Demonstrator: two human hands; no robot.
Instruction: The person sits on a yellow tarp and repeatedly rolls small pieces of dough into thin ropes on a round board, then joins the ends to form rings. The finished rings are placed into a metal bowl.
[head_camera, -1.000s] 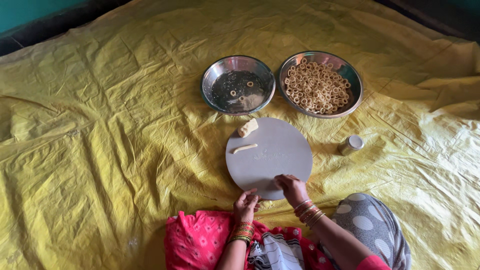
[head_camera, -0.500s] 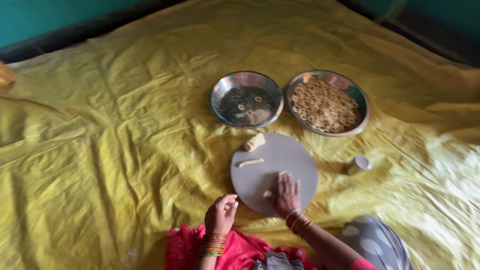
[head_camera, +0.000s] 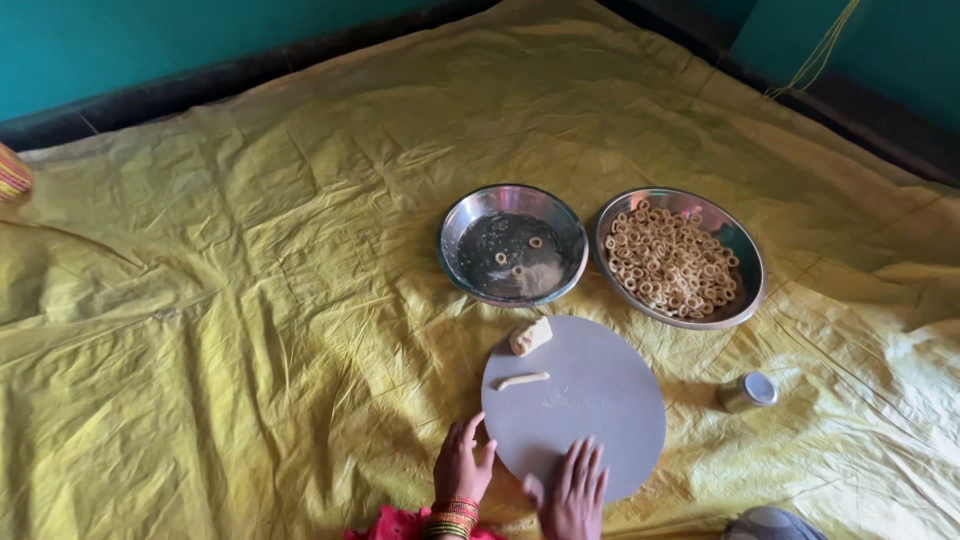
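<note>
Left hand: fingers spread, empty, tips at the board's left edge.
Board: round, grey, under both hands' fingertips.
Right hand: flat on the board's near part, fingers slightly apart, holding nothing.
Dough strip: beyond the fingers.
Dough lump: farther beyond.
Bowls: well past the fingertips.
</note>
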